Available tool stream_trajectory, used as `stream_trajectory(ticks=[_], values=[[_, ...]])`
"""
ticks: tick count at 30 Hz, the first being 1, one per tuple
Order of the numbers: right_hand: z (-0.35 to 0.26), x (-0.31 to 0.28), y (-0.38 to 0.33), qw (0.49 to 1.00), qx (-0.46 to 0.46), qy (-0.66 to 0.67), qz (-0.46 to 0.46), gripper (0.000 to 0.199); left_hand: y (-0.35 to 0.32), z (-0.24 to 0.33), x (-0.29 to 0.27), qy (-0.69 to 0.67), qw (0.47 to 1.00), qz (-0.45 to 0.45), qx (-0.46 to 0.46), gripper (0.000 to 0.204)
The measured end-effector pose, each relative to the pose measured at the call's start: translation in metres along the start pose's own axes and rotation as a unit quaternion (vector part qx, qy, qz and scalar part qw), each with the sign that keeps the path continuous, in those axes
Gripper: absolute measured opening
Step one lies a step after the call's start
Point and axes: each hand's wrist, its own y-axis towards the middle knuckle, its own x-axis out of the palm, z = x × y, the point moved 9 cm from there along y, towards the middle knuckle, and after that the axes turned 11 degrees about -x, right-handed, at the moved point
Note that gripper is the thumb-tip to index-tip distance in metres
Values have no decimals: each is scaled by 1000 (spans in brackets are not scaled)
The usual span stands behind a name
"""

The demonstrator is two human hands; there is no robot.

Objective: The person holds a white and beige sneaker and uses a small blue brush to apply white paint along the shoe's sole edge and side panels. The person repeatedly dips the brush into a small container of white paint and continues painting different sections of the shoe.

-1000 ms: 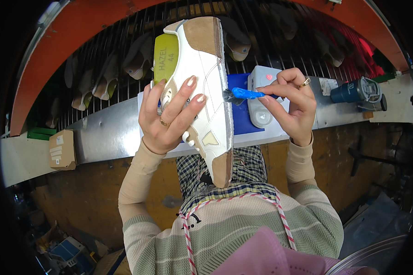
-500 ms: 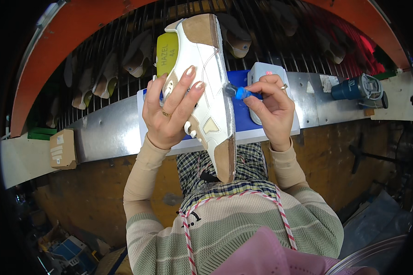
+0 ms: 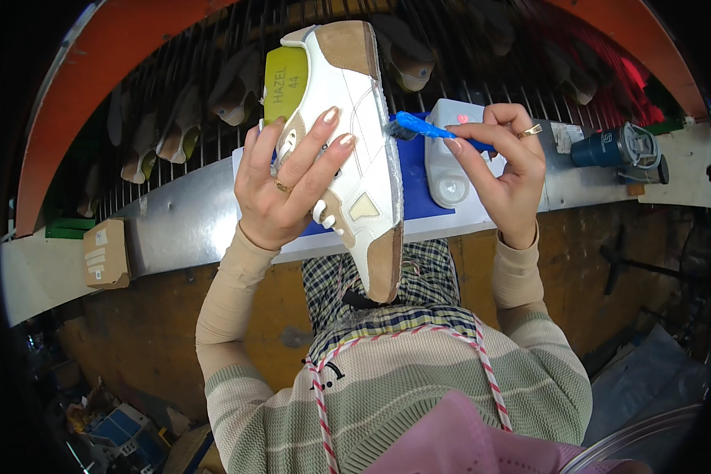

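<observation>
My left hand [image 3: 288,178] is closed around a white and tan shoe upper [image 3: 363,162], its fingers spread over the side panel. A yellow-green shoe last [image 3: 284,83] fills the upper, which hangs on its side with the toe pointing toward me. Between the thumb and fingers of my right hand [image 3: 509,162] is a blue-handled brush [image 3: 425,126]. Its dark bristles are at the lower edge of the upper; whether they touch it I cannot tell. Behind my right hand stands a white dispenser-like container [image 3: 450,162] with a red mark.
Beyond the metal ledge [image 3: 186,221], several shoe uppers [image 3: 233,95] lie on a dark rack of bars. A blue tumbler [image 3: 608,148] stands at the right, and a cardboard box [image 3: 107,253] at the left. An orange frame [image 3: 79,87] arches over the rack.
My right hand has moved right, and the brush handle now lies flatter. The shoe upper and my left hand have shifted slightly left and up.
</observation>
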Motion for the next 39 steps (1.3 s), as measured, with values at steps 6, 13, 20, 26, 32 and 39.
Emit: stream_trajectory(ticks=[6,13,20,26,32,39], values=[[-4,1,2,997,-35,31,-56,17,0,-3,2,-6,1000,6,-3,43],[-7,2,-12,993,-23,90,-67,21,-2,-9,5,-8,1000,-2,-15,44],[-11,6,-21,987,-7,133,-94,21,-2,-14,5,-5,999,-2,-35,48],[29,-6,-39,986,98,83,-102,14,-9,-21,10,-19,996,-36,-84,53],[83,-15,-107,923,180,-245,-235,11,-23,-30,25,-46,986,-93,-131,63],[110,5,-166,911,200,-291,-210,13,-28,-32,39,-37,985,-91,-139,74]])
